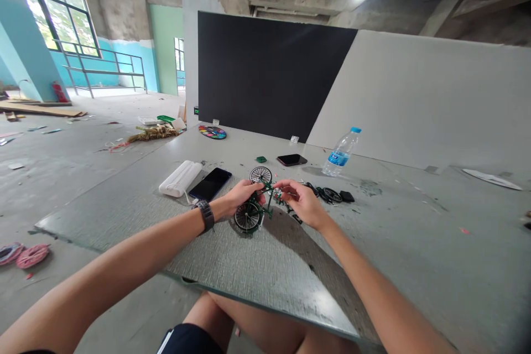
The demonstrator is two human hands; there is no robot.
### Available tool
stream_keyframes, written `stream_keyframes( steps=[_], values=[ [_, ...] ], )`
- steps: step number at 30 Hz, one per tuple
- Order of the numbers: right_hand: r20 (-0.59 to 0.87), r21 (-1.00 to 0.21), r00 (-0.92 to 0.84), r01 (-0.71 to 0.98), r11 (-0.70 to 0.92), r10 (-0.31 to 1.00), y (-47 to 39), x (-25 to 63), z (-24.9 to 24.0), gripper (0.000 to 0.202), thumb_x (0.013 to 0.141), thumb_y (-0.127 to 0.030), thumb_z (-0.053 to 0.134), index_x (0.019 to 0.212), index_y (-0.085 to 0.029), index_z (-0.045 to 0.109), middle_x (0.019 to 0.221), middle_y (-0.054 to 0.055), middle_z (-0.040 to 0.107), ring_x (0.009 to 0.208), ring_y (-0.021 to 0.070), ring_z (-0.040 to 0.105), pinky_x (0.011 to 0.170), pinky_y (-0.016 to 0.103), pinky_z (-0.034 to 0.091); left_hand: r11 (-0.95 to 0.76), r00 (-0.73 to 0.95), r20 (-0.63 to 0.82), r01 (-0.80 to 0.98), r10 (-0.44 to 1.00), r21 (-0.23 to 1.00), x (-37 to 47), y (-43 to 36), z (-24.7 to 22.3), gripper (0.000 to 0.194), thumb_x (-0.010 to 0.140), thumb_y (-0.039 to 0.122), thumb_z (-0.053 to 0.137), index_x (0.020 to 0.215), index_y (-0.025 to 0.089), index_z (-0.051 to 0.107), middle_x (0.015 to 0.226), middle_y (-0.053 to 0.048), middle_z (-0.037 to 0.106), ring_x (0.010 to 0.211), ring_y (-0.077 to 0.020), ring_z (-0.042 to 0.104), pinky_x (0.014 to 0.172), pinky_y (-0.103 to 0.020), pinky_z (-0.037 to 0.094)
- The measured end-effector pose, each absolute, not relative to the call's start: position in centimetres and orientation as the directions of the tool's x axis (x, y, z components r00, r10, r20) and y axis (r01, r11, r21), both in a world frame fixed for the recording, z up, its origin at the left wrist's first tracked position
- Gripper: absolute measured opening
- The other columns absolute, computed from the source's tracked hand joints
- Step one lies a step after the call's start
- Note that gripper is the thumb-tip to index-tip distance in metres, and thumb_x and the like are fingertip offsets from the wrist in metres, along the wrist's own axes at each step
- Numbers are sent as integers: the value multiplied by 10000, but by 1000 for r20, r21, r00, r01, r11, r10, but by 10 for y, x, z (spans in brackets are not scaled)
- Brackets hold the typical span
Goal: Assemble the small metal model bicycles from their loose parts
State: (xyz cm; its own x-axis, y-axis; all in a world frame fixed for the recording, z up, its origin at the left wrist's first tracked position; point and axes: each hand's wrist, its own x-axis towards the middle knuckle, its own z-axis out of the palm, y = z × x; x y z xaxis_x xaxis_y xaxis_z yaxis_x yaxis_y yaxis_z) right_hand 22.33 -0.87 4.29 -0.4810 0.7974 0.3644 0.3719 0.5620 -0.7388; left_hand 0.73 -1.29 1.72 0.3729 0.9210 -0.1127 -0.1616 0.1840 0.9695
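My left hand [243, 193], with a dark watch on its wrist, is closed around the green frame of a miniature bicycle [248, 217]. Its two black-rimmed spoked wheels stick out on either side of the fingers, one toward me and one away. Just right of the frame, my right hand [303, 203] pinches a small silvery part [277, 193] close to the bicycle; its exact kind is too small to tell. Beyond the right hand lie loose black pieces, among them another small wheel [332, 194].
A white power bank [180, 178] and a dark phone [211, 183] lie left of my hands. Farther back are another phone [292, 160], a small green piece [261, 159], a paint palette [212, 132] and a water bottle [341, 154]. A black-and-white panel [269, 72] stands behind the table.
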Motion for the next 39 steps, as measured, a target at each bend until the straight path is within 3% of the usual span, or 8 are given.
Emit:
stream_keyframes(
  steps=[9,15,18,23,27,30,35,39],
  values=[
    [374,-749,-475,352,562,796,-6,222,40,249,903,-389,616,1057,-205,680,927,67,717,792,192,674,761,349,571,160,371,-91,-161,924,974,6,-8,12,338,854,443,649,691,149,614,635,-71,669,465,-118,552,441,-217,398],
    [458,-744,-395,320,587,796,0,220,36,295,920,-413,605,1136,-226,680,1160,87,716,1024,222,679,921,377,542,179,325,-74,-307,943,935,12,-12,21,345,889,427,609,718,129,627,668,-66,665,475,-109,558,459,-222,423],
    [468,-727,-352,367,580,810,3,220,31,312,929,-417,590,1161,-220,658,1174,98,705,1037,227,670,918,388,538,173,286,-67,-366,956,914,15,-11,19,294,888,407,625,779,135,616,690,-62,673,516,-126,596,488,-229,453],
    [466,-698,-281,467,543,839,2,223,30,312,933,-498,575,1082,-226,606,985,86,711,883,223,674,756,353,537,112,134,-59,-435,989,893,15,-4,12,237,880,366,648,812,146,591,693,-46,670,550,-125,610,507,-222,466],
    [387,-667,-424,484,566,819,-9,218,37,280,923,-509,597,972,-244,520,805,29,701,701,189,641,688,332,489,58,22,-55,-533,998,844,13,-2,15,251,883,377,656,839,137,596,712,-48,676,573,-120,621,535,-218,482],
    [337,-688,-500,447,571,798,-19,207,38,330,875,-480,677,1007,-255,475,818,9,717,731,189,662,737,334,482,41,-16,-61,-565,998,824,13,-4,20,267,895,395,648,863,136,593,739,-58,694,570,-120,627,520,-207,474],
    [371,-787,-404,340,514,836,-19,196,30,346,854,-493,692,958,-248,471,747,-15,661,672,164,611,678,310,475,66,63,-36,-581,997,812,13,-5,22,466,935,573,537,989,121,636,838,-97,723,667,-155,679,539,-219,503],
    [359,-866,-297,247,434,885,-6,204,25,363,846,-545,677,941,-230,524,751,6,662,679,168,618,668,310,496,78,147,6,-558,989,826,14,-4,19,567,901,641,551,1106,122,655,932,-110,726,749,-169,694,667,-268,554]
  ],
)
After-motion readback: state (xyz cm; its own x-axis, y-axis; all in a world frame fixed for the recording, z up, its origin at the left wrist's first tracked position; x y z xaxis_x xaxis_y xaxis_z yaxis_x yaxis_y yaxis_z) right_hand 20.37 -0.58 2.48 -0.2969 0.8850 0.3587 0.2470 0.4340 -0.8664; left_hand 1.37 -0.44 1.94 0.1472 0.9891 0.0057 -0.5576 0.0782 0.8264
